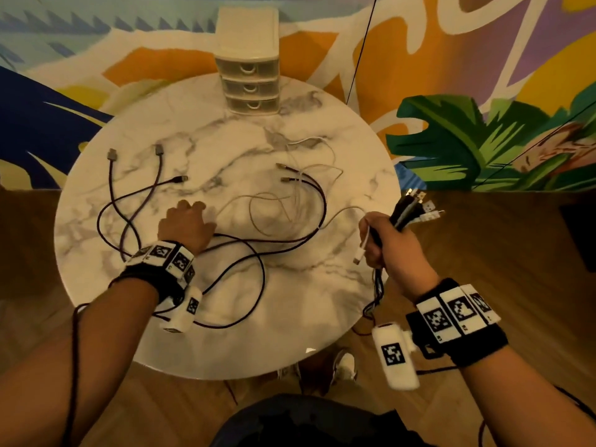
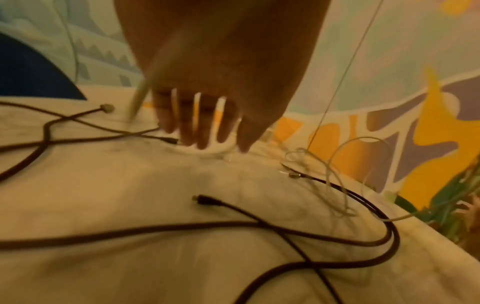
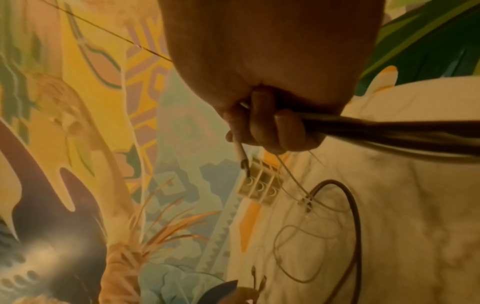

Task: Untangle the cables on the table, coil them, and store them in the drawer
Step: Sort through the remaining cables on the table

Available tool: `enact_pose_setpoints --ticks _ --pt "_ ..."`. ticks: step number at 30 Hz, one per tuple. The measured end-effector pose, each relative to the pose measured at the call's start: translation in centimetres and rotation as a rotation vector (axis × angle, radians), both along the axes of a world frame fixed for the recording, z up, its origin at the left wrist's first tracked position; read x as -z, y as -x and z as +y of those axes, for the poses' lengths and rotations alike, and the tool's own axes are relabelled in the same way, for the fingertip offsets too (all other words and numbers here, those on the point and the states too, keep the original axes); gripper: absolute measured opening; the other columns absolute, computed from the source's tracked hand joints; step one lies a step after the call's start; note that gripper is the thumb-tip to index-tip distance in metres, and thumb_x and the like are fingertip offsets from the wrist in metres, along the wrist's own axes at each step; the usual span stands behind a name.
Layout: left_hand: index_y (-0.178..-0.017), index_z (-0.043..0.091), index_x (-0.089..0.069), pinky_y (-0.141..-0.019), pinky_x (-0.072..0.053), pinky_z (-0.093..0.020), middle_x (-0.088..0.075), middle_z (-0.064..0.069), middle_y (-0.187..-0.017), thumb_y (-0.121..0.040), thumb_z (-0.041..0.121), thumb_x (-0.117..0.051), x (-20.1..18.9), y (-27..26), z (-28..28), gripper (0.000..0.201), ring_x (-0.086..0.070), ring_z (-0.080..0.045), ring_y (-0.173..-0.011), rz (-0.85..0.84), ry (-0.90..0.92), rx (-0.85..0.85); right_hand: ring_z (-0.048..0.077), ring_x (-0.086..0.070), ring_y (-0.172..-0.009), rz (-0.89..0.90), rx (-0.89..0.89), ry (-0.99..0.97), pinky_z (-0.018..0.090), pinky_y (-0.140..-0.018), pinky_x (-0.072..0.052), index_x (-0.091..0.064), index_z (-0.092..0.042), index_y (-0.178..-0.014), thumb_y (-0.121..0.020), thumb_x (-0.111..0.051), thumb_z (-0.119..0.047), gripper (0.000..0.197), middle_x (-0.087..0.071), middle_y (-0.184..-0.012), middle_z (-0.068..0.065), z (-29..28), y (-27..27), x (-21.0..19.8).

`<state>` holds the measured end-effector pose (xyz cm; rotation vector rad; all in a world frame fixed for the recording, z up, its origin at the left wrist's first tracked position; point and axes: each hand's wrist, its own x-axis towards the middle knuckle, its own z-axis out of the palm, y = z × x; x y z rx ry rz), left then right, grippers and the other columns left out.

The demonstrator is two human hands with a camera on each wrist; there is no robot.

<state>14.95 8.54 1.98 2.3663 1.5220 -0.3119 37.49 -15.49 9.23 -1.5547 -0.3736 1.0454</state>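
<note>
Count: one three-drawer unit (image 1: 247,82) is standing at the round marble table's (image 1: 322,285) far edge; dark cables (image 1: 258,243) and thin white cables (image 1: 290,201) are lying tangled, their number unclear.
Left hand (image 1: 185,225): fingers are reaching straight down, tips touching the tabletop among white cables.
Right hand (image 1: 387,243): it is gripping a bundle of cables (image 1: 409,211) off the table's right edge, plugs sticking up.

Wrist bands (image 1: 454,312): showing black-and-white square marker patterns, no readable words.
Wall mural (image 1: 467,33): showing large white strokes, no legible word.
</note>
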Motion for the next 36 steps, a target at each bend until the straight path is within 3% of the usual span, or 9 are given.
enact_pose_setpoints --ticks 4,9,13,17,21,25,29,31,36 --pt "-0.135 0.014 -0.045 -0.082 -0.049 -0.040 -0.043 -0.013 -0.131 -0.084 0.022 -0.064 -4.2 -4.8 -4.5 0.055 -0.058 -0.031 -0.097 -0.471 -0.135 0.238 0.010 -0.022 -0.038 -0.028 -0.076 -0.024 0.024 -0.043 -0.016 -0.048 -0.012 -0.061 -0.098 -0.037 -0.019 0.040 -0.030 -0.043 -0.001 -0.5 0.3 -1.7" --pt "-0.125 0.015 -0.057 -0.078 -0.042 -0.015 -0.062 -0.001 -0.115 -0.086 0.002 -0.053 -10.0 -11.7 -12.7 0.041 -0.057 -0.009 -0.087 -0.765 0.178 0.668 0.011 -0.025 -0.040 -0.086 -0.170 -0.017 0.024 -0.044 -0.019 -0.049 -0.012 -0.063 -0.100 -0.039 -0.022 0.040 -0.033 -0.051 0.005 -0.2 0.9 -3.0" --pt "-0.098 0.010 -0.067 -0.057 -0.036 -0.013 -0.060 0.001 -0.065 -0.099 0.017 -0.043 -9.9 -11.8 -12.9 0.025 -0.051 0.001 -0.056 -0.833 0.198 0.411 0.013 -0.026 -0.044 -0.115 -0.095 -0.133 0.023 -0.042 -0.020 -0.059 -0.008 -0.085 -0.101 -0.033 -0.019 0.033 -0.038 -0.051 0.002 -1.9 -0.1 -3.0" --pt "-0.087 0.015 -0.066 -0.062 -0.045 -0.027 -0.062 -0.004 -0.062 -0.101 0.026 -0.037 -9.7 -11.7 -14.9 0.034 -0.055 -0.006 -0.055 -0.658 0.304 0.411 0.009 -0.031 -0.049 -0.221 -0.169 -0.115 0.017 -0.043 -0.026 -0.056 -0.010 -0.121 -0.102 -0.033 -0.019 0.031 -0.045 -0.065 0.008 -2.5 -0.1 -2.3" --pt "-0.096 0.014 -0.064 -0.066 -0.049 -0.045 -0.065 -0.009 -0.074 -0.101 0.029 -0.031 -9.5 -11.7 -17.0 0.037 -0.059 -0.024 -0.065 -0.518 0.195 0.515 0.002 -0.038 -0.048 -0.280 -0.165 -0.119 0.012 -0.046 -0.030 -0.066 -0.013 -0.109 -0.102 -0.037 -0.023 0.032 -0.051 -0.055 -0.013 -2.5 0.3 -1.8" --pt "-0.096 0.020 -0.064 -0.070 -0.047 -0.037 -0.062 0.003 -0.086 -0.098 0.040 -0.035 -10.0 -11.0 -17.2 0.036 -0.055 -0.015 -0.075 -0.472 0.118 0.479 0.006 -0.030 -0.043 -0.241 -0.120 -0.151 0.019 -0.044 -0.025 -0.065 -0.010 -0.095 -0.102 -0.035 -0.021 0.033 -0.040 -0.050 -0.006 -2.8 0.3 -2.0" --pt "-0.091 0.018 -0.061 -0.067 -0.042 -0.018 -0.056 0.006 -0.092 -0.091 0.014 -0.053 -11.6 -10.9 -16.6 0.009 -0.052 -0.009 -0.077 -0.844 0.134 0.312 0.013 -0.025 -0.046 -0.168 -0.110 -0.165 0.030 -0.046 -0.018 -0.060 -0.010 -0.081 -0.102 -0.034 -0.020 0.035 -0.033 -0.054 0.005 -3.0 0.0 -2.4" --pt "-0.081 0.013 -0.056 -0.065 -0.040 -0.014 -0.055 0.001 -0.091 -0.077 -0.007 -0.048 -12.7 -11.2 -16.7 0.022 -0.053 -0.011 -0.080 -1.025 0.189 0.281 0.014 -0.027 -0.046 -0.159 -0.141 -0.151 0.030 -0.045 -0.019 -0.059 -0.008 -0.080 -0.101 -0.036 -0.019 0.033 -0.034 -0.055 0.006 -3.0 0.0 -2.6" --pt "-0.069 0.003 -0.057 -0.061 -0.041 -0.016 -0.057 -0.002 -0.079 -0.072 -0.005 -0.054 -12.9 -12.5 -16.5 0.009 -0.054 -0.013 -0.076 -1.035 0.207 0.226 0.009 -0.031 -0.046 -0.135 -0.287 -0.111 0.018 -0.043 -0.027 -0.057 -0.008 -0.080 -0.101 -0.036 -0.023 0.033 -0.039 -0.057 0.002 -3.0 0.3 -3.1"
